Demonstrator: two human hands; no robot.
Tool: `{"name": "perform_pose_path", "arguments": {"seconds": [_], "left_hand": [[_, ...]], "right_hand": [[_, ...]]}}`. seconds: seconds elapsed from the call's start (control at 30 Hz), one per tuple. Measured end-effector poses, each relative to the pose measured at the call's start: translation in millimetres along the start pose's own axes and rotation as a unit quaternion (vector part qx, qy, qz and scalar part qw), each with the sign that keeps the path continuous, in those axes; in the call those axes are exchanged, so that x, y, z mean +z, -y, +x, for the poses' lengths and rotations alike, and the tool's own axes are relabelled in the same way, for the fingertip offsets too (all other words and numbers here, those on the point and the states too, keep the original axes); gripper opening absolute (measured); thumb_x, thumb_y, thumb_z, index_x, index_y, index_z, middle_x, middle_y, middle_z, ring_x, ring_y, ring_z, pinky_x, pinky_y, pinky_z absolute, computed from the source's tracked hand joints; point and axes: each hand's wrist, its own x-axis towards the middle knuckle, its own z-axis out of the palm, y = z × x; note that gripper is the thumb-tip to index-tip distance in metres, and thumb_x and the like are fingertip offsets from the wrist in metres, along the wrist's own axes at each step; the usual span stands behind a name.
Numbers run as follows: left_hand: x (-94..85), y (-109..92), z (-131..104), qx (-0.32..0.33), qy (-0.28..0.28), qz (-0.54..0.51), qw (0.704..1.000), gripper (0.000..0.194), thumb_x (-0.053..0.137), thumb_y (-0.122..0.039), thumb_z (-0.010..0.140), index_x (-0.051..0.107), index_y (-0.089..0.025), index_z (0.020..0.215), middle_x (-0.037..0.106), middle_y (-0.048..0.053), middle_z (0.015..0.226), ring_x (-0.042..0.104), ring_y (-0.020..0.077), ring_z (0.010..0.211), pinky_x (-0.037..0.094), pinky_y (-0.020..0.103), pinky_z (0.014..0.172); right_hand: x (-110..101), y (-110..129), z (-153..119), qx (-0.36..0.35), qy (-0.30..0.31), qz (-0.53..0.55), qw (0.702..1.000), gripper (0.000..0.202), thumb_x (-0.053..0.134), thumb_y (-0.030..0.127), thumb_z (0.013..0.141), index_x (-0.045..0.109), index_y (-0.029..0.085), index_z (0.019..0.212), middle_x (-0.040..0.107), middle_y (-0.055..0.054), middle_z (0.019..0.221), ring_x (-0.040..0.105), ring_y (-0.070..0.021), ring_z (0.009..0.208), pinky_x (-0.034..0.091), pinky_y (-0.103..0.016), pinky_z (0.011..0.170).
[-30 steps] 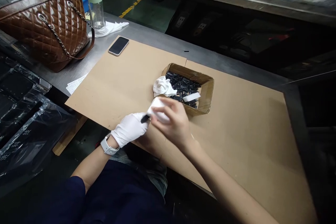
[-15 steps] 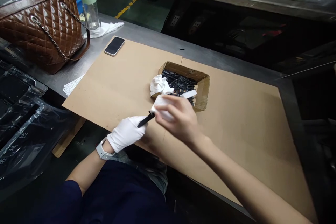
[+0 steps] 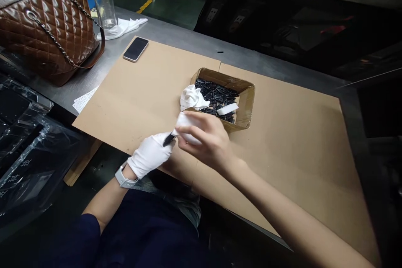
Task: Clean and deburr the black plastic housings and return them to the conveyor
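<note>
My left hand (image 3: 151, 153), in a white glove, is closed around a slim black part (image 3: 168, 139) that sticks out toward the upper right. My bare right hand (image 3: 207, 136) pinches a white cloth (image 3: 188, 124) and presses it over the far end of the black part, hiding that end. Just beyond my right hand stands an open cardboard box (image 3: 246, 106) with many small black pieces (image 3: 216, 92) in it. A crumpled white cloth (image 3: 193, 97) hangs over its left side, and a white strip (image 3: 228, 109) lies on the pieces.
Cardboard sheets (image 3: 298, 142) cover the metal table (image 3: 176, 35). A phone (image 3: 135, 49) lies at the far left of the cardboard. Beyond it are a brown quilted handbag (image 3: 53, 29) and a green-capped bottle (image 3: 105, 2). One small black piece (image 3: 220, 52) rests near the back edge.
My right hand with the white cloth has slid down the black part toward my left hand, so less of the part shows. The camera view has shifted slightly.
</note>
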Motion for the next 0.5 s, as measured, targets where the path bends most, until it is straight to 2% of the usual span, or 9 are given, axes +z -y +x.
{"name": "perform_pose_path", "arguments": {"seconds": [0.13,0.23,0.3,0.5], "left_hand": [[0.0,1,1,0.003,-0.002,-0.006,1.0,0.019,0.042,-0.018,0.086,0.058,-0.018,0.076,0.065,0.004,0.075,0.056,0.0137,0.065,0.046,0.027,0.067],[-0.2,1,2,-0.008,-0.006,-0.006,1.0,0.018,0.043,-0.019,0.086,0.058,-0.018,0.075,0.065,0.004,0.075,0.057,0.0139,0.066,0.047,0.027,0.068],[-0.2,1,1,-0.008,-0.003,-0.002,1.0,0.017,0.044,-0.017,0.085,0.058,-0.018,0.074,0.065,0.003,0.074,0.056,0.0138,0.065,0.047,0.027,0.067],[0.3,-1,1,-0.003,-0.005,0.023,1.0,0.018,0.045,-0.015,0.085,0.059,-0.017,0.074,0.064,0.004,0.072,0.055,0.0129,0.062,0.047,0.026,0.065]], "right_hand": [[-1,-5,4,-0.003,0.023,0.035,0.999,0.01,0.065,0.026,0.076,0.068,0.028,0.085,0.065,-0.009,0.107,0.062,-0.0244,0.093,0.052,-0.041,0.075],[0,-5,7,0.027,0.03,0.028,0.999,0.007,0.065,0.027,0.075,0.068,0.028,0.082,0.065,-0.008,0.107,0.062,-0.0249,0.094,0.052,-0.042,0.077],[1,-5,9,0.017,0.045,0.022,0.999,0.006,0.064,0.029,0.076,0.068,0.028,0.081,0.066,-0.008,0.105,0.062,-0.0239,0.091,0.053,-0.041,0.075],[1,-7,11,0.009,0.022,0.007,1.0,0.007,0.065,0.026,0.077,0.068,0.027,0.083,0.066,-0.009,0.107,0.062,-0.0244,0.092,0.052,-0.042,0.077]]}}
